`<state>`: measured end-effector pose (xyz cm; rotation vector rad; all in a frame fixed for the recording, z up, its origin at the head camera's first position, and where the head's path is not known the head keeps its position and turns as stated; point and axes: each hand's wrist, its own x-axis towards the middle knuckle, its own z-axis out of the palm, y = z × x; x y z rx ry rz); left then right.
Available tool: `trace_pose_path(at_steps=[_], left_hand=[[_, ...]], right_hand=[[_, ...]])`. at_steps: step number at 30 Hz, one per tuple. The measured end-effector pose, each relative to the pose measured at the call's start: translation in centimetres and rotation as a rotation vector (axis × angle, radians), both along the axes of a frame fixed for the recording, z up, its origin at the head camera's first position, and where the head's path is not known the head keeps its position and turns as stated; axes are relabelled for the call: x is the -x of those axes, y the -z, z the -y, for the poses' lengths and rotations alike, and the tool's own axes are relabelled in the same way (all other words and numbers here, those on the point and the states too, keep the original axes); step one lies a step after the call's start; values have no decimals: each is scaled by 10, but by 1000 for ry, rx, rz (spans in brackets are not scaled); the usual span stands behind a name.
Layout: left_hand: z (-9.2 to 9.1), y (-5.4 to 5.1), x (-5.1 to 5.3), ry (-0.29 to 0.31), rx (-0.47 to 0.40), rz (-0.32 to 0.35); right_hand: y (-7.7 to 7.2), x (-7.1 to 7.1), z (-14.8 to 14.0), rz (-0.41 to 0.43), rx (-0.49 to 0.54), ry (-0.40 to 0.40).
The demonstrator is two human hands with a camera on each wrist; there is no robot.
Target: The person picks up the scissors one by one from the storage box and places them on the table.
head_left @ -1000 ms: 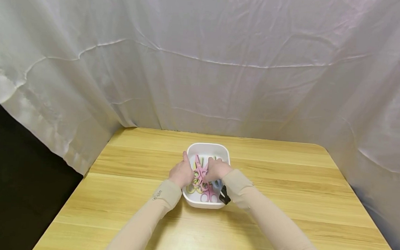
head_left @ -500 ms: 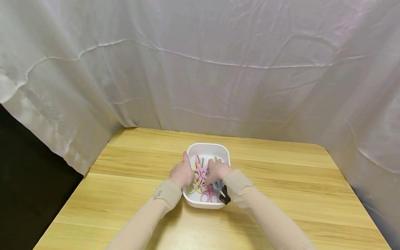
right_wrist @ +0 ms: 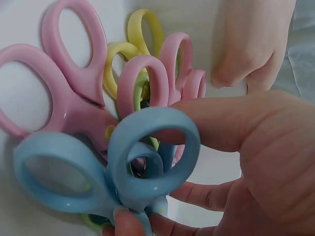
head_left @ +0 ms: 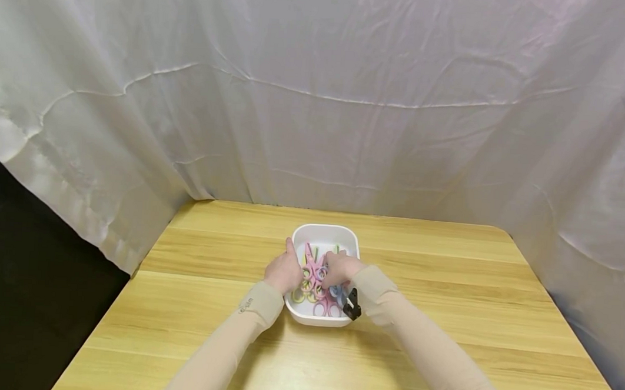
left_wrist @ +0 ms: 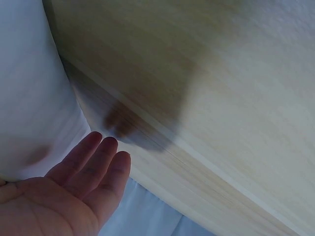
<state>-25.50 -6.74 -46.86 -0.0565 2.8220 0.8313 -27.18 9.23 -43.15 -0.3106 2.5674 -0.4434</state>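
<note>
A white box (head_left: pixel 316 320) on the table holds several scissors with pink, yellow and blue handles. My left hand (head_left: pixel 284 271) rests at the box's left rim; in the left wrist view three fingers (left_wrist: pixel 96 169) extend, nearly straight, beside its outer wall (left_wrist: pixel 34 88). My right hand (head_left: pixel 339 267) reaches inside. The right wrist view shows it pinching blue scissors (right_wrist: pixel 147 187), the thumb behind one handle ring and fingers around the lower part. Large pink scissors (right_wrist: pixel 74 115) lie against them, with yellow handles (right_wrist: pixel 135 32) behind. The blades of the blue pair are mostly hidden.
The wooden table (head_left: pixel 445 296) extends around the box on all sides. Pale grey curtains (head_left: pixel 316 130) hang behind it and along both sides. A black clip-like piece (head_left: pixel 352 305) hangs at the right wrist, near the box's front right corner.
Over the last second the right hand shifts slightly within the box, and a blue ring comes into view beside its fingertips. The left hand and the box stay in place.
</note>
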Motion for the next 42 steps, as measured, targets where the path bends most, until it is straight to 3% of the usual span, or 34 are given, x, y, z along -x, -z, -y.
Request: trace_pose_path(at_steps=[7,29,42], left_hand=[[-2,0,-2,-9,-23,28],[-2,2,1,-13,-24,27],[-1,3,1,-22,-41,37]], right_hand=[[1,0,-1,0,5,8],[-3,-4,-10,-41,100,-22],[-3,-6,-13,-50,235,78]])
